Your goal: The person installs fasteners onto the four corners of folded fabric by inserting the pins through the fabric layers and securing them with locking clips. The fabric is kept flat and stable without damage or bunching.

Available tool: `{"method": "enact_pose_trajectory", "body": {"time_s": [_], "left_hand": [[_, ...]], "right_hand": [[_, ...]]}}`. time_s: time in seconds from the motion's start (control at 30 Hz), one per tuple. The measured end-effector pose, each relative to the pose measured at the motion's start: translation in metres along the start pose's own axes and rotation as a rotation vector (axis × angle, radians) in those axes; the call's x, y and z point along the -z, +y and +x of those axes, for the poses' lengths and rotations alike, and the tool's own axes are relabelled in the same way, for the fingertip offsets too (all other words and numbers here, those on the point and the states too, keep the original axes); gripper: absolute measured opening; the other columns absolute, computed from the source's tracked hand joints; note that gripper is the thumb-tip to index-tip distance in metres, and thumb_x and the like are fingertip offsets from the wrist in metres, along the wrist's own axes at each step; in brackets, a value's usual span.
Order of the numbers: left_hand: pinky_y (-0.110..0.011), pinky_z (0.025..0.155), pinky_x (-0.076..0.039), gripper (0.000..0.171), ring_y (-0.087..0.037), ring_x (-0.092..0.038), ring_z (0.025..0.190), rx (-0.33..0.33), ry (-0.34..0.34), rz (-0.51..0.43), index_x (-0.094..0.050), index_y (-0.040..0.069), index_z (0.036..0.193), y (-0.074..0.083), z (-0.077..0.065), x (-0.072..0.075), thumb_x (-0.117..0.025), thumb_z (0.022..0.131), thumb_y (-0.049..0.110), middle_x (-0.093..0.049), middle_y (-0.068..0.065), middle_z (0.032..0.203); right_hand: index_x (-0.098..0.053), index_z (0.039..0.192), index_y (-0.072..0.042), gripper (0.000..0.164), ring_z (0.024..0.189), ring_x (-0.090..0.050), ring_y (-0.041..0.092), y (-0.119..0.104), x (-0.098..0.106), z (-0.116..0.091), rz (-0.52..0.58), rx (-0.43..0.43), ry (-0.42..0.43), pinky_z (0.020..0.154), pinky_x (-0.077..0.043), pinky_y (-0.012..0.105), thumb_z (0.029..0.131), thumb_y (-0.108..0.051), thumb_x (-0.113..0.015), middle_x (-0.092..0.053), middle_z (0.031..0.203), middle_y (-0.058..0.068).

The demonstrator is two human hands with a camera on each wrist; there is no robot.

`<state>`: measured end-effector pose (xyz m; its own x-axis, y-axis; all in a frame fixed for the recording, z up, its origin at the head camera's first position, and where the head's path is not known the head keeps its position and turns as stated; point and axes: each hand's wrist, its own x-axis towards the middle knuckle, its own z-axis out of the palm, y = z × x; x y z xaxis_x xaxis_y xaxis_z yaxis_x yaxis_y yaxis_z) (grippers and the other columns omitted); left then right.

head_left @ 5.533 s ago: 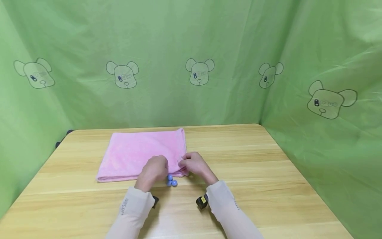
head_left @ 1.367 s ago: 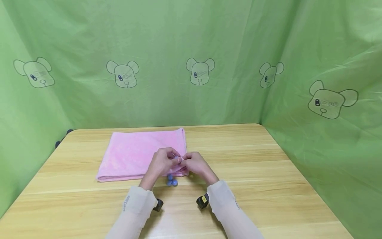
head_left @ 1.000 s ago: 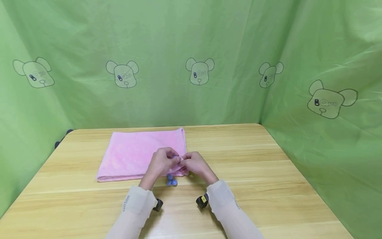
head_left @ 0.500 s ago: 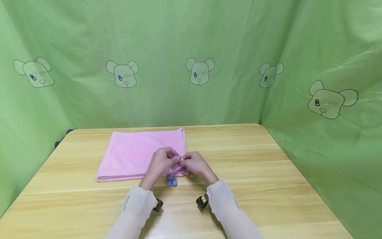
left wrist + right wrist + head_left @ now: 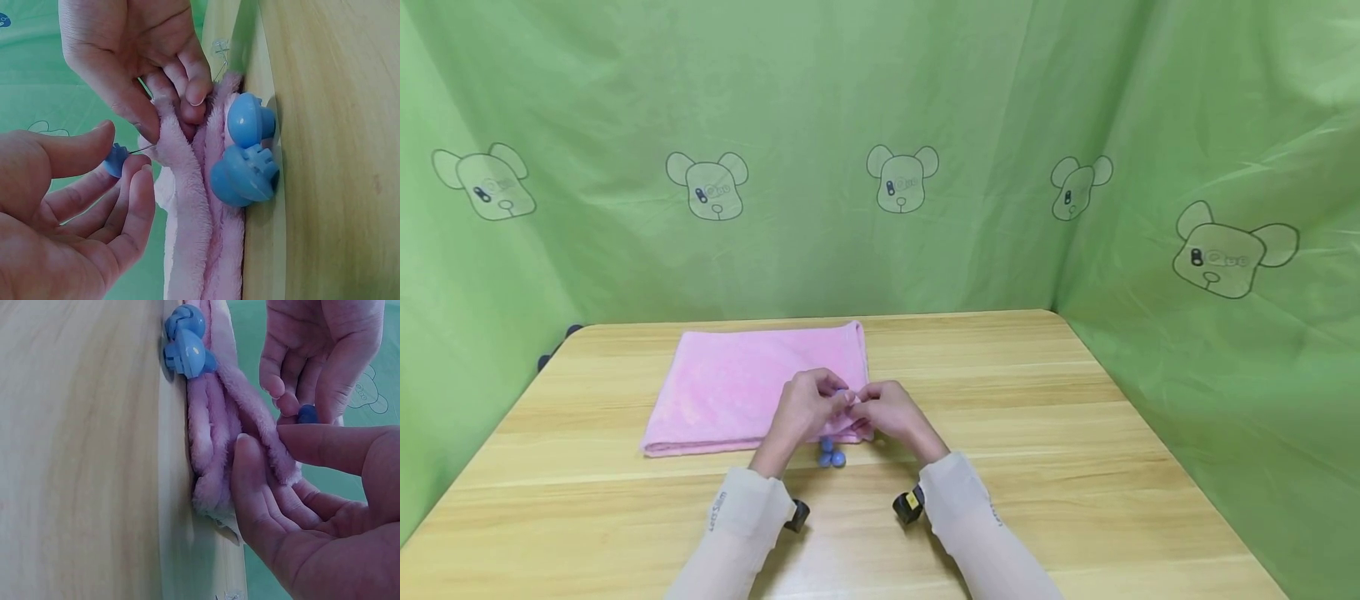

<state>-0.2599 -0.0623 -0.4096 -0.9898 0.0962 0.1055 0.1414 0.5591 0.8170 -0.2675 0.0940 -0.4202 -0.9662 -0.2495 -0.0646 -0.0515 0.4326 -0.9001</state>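
A folded pink plush cloth (image 5: pixel 730 383) lies on the table, both hands at its near right corner. My left hand (image 5: pixel 805 408) pinches a pin with a round blue head (image 5: pixel 116 160) between thumb and fingers. In the left wrist view its thin metal needle points right, its tip at the raised cloth layer. My right hand (image 5: pixel 891 410) pinches that layer at the corner; thumb and fingertips lie on either side of it in the right wrist view. Three small blue domed pieces (image 5: pixel 832 452) sit together by the cloth's near edge.
The wooden table (image 5: pixel 1037 467) stretches around the cloth on all sides. A green curtain (image 5: pixel 970 100) with mouse-face prints hangs behind and beside it. Black wrist cameras (image 5: pixel 908 506) hang under both sleeves.
Since the oldest frame my left hand has moved from beside the blue pieces up and right to the cloth's corner, now with the pin. Over the last second both hands stay nearly still.
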Motion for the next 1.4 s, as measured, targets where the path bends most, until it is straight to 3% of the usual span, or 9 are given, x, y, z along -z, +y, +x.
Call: {"method": "enact_pose_trajectory", "body": {"time_s": [1.2,1.4], "left_hand": [[-0.037,0.071,-0.053,0.007,-0.017,-0.062,0.074,-0.027,0.016,-0.006,-0.070,0.014,0.087,-0.0005,-0.0004,0.0005,-0.077,0.084,0.017,-0.070,-0.001,0.081],[-0.034,0.066,-0.051,0.006,-0.015,-0.061,0.070,-0.027,0.005,-0.013,-0.071,0.014,0.088,-0.0020,0.0002,0.0005,-0.072,0.089,0.019,-0.070,0.000,0.079]], "right_hand": [[-0.070,0.083,0.001,0.005,0.060,-0.062,0.018,0.0009,0.0001,0.0012,-0.004,-0.004,0.009,0.056,-0.053,0.031,0.081,-0.004,-0.069,-0.067,0.073,0.008],[-0.070,0.084,0.001,0.006,0.060,-0.062,0.020,0.0008,-0.0001,0.0011,0.004,-0.010,0.008,0.056,-0.053,0.032,0.082,-0.004,-0.070,-0.067,0.073,0.009]]}}
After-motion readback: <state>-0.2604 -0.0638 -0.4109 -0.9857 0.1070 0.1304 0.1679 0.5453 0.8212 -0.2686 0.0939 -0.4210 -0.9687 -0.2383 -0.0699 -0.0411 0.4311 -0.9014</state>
